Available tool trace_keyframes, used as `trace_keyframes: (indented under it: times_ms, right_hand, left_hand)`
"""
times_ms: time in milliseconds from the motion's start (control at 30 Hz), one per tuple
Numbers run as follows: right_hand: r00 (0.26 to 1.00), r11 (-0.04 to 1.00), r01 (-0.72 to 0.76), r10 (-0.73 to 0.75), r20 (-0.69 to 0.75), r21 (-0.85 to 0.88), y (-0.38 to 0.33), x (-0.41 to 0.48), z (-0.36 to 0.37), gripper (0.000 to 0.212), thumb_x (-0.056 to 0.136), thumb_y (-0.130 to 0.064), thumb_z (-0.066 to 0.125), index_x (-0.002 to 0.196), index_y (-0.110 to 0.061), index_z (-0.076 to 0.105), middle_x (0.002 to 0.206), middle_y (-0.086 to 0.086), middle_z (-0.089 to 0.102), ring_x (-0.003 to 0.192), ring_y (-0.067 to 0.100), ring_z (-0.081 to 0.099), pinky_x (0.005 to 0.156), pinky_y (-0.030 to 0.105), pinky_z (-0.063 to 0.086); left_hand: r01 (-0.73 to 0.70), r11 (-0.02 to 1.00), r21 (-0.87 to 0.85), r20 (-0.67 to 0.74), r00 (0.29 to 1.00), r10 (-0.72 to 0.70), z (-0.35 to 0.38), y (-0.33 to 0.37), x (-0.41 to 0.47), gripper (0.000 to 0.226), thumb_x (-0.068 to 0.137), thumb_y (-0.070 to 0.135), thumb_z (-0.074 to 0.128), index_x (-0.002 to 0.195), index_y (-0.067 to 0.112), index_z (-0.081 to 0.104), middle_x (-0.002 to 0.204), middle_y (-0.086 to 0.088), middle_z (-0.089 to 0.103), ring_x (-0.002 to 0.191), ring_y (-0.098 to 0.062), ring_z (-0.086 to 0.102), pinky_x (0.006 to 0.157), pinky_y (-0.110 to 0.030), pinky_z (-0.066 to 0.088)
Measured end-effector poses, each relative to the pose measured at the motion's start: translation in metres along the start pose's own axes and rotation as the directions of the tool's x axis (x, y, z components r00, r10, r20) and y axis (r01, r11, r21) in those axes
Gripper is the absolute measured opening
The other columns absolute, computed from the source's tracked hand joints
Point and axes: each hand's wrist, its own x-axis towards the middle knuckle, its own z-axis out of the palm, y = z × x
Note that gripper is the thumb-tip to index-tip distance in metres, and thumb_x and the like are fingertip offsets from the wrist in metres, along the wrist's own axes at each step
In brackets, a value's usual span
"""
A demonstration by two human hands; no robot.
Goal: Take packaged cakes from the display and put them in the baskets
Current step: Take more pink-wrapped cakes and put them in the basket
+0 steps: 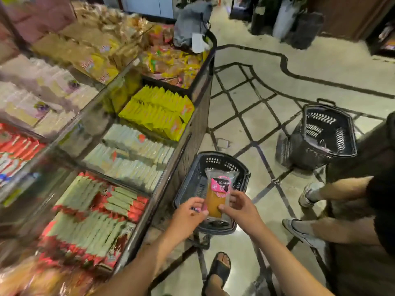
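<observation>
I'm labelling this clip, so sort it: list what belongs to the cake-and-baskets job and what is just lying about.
In the job:
- packaged cake, held by left hand and right hand above the near basket
- far basket
- display

Lying about:
- grey bag on the display's far end
- paper scrap on the floor

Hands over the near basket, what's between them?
A packaged cake with a pink label, pinched by the left hand and the right hand above the black basket, in the head view.
</observation>
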Motion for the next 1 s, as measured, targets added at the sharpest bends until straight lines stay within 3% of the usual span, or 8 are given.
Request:
trace_keyframes:
  times_ms: [167, 300, 433, 600, 700, 833, 933, 1000]
  right_hand:
    - [0.994, 0.994, -0.104, 0.104, 0.02, -0.016, 0.039, 0.095, -0.011, 0.041, 0.083, -0.01, 0.083, 0.118, -0.018, 0.062, 0.107, 0.002, 0.074, 0.098, 0.017, 0.073, 0.08, 0.027, 0.06]
    - [0.977, 0.976, -0.215, 0.214, -0.006, -0.045, 0.104, 0.164, -0.011, 0.033, 0.086, -0.012, 0.081, 0.112, -0.017, 0.062, 0.108, 0.006, 0.073, 0.094, 0.016, 0.072, 0.083, 0.031, 0.059]
    - [0.943, 0.942, -0.329, 0.324, -0.078, -0.061, 0.198, 0.23, -0.001, 0.03, 0.084, -0.018, 0.084, 0.101, -0.02, 0.06, 0.1, 0.004, 0.069, 0.09, 0.018, 0.066, 0.086, 0.042, 0.054]
    - [0.893, 0.883, -0.45, 0.444, -0.072, -0.136, 0.315, 0.297, 0.029, 0.035, 0.082, -0.012, 0.084, 0.103, -0.014, 0.056, 0.096, 0.007, 0.065, 0.086, 0.024, 0.064, 0.079, 0.042, 0.054]
    - [0.882, 0.854, -0.47, 0.466, -0.075, -0.221, 0.362, 0.327, 0.053, 0.043, 0.08, -0.014, 0.086, 0.11, -0.013, 0.055, 0.097, 0.007, 0.062, 0.09, 0.024, 0.062, 0.09, 0.044, 0.052]
    - [0.888, 0.819, -0.424, 0.461, 0.003, -0.386, 0.395, 0.359, 0.078, 0.055, 0.085, -0.025, 0.083, 0.13, -0.007, 0.057, 0.106, 0.002, 0.062, 0.1, 0.02, 0.063, 0.09, 0.029, 0.049]
    - [0.89, 0.799, -0.41, 0.455, -0.004, -0.44, 0.414, 0.378, 0.097, 0.05, 0.089, -0.027, 0.078, 0.129, -0.005, 0.06, 0.116, 0.01, 0.069, 0.11, 0.026, 0.065, 0.095, 0.03, 0.048]
    - [0.897, 0.802, -0.401, 0.443, -0.009, -0.443, 0.429, 0.39, 0.114, 0.043, 0.088, -0.03, 0.078, 0.121, -0.007, 0.063, 0.107, 0.01, 0.07, 0.106, 0.027, 0.066, 0.087, 0.028, 0.047]
  left_hand:
    - [-0.039, 0.992, 0.116, -0.044, 0.998, 0.045, 0.023, -0.042, 0.088, 0.032, 0.09, 0.042, 0.074, 0.119, 0.038, 0.063, 0.115, 0.013, 0.069, 0.099, 0.005, 0.065, 0.091, -0.024, 0.055]
    - [-0.158, 0.835, 0.527, -0.064, 0.972, 0.225, 0.025, -0.1, 0.147, 0.051, 0.091, 0.06, 0.061, 0.137, 0.04, 0.052, 0.135, 0.011, 0.056, 0.129, -0.013, 0.052, 0.107, -0.037, 0.044]
    - [-0.124, 0.671, 0.731, -0.054, 0.97, 0.238, 0.03, -0.173, 0.196, 0.07, 0.092, 0.061, 0.057, 0.148, 0.058, 0.015, 0.165, 0.006, 0.034, 0.156, -0.02, 0.021, 0.122, -0.049, 0.024]
    - [-0.043, 0.473, 0.88, -0.08, 0.968, 0.238, 0.042, -0.266, 0.245, 0.071, 0.094, 0.066, 0.045, 0.154, 0.028, 0.044, 0.167, -0.005, 0.032, 0.157, -0.027, 0.021, 0.126, -0.056, 0.02]
    - [-0.005, 0.434, 0.901, -0.107, 0.967, 0.232, 0.045, -0.311, 0.262, 0.073, 0.094, 0.065, 0.047, 0.156, 0.027, 0.042, 0.169, -0.006, 0.027, 0.158, -0.028, 0.018, 0.125, -0.058, 0.017]
    - [0.046, 0.37, 0.928, -0.134, 0.967, 0.216, 0.049, -0.338, 0.271, 0.071, 0.097, 0.058, 0.052, 0.159, 0.027, 0.036, 0.171, -0.004, 0.022, 0.16, -0.026, 0.011, 0.126, -0.059, 0.013]
    - [0.047, 0.355, 0.934, -0.157, 0.945, 0.287, 0.051, -0.342, 0.272, 0.068, 0.096, 0.051, 0.057, 0.157, 0.026, 0.041, 0.17, -0.004, 0.026, 0.159, -0.027, 0.016, 0.126, -0.059, 0.014]
    - [0.018, 0.36, 0.933, -0.151, 0.927, 0.344, 0.049, -0.348, 0.272, 0.065, 0.095, 0.046, 0.057, 0.155, 0.024, 0.044, 0.169, -0.005, 0.029, 0.158, -0.028, 0.018, 0.125, -0.06, 0.015]
